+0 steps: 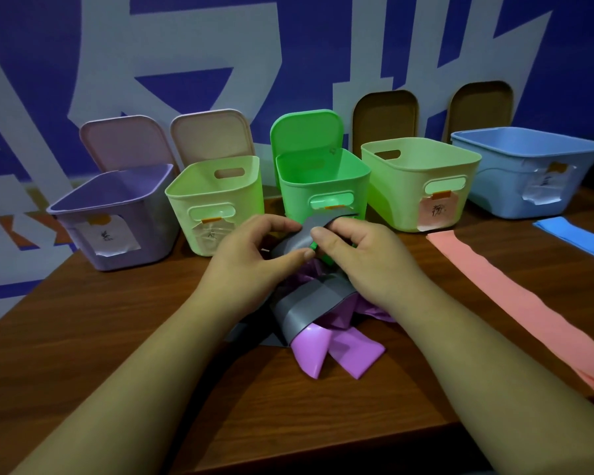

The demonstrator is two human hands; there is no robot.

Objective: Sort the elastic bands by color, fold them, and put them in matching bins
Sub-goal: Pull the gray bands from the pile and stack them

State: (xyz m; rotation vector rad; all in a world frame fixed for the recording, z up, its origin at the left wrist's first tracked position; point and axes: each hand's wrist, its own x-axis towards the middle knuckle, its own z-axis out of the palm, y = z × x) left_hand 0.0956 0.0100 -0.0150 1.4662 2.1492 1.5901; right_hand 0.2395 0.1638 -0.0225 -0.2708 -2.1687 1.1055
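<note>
Grey band (300, 243) sits pinched in the fingers (278, 222) of your left hand (251, 260) and right hand (362, 257), above the purple band (336, 351) mid-worktop (144, 337) — ease it free, then match ends before folding.

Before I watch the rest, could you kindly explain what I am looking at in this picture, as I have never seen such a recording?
There is no machine here: a person works with bare hands, and the single picture comes from a camera worn on the head, looking forward and down. The left hand and the right hand both pinch a grey band, which is tangled with a purple band on the wooden table. To the right, a pink band and a blue band lie flat. Behind stand five open bins in a row: a purple bin, a left pale green bin, a green bin, a right pale green bin and a blue bin.
</note>
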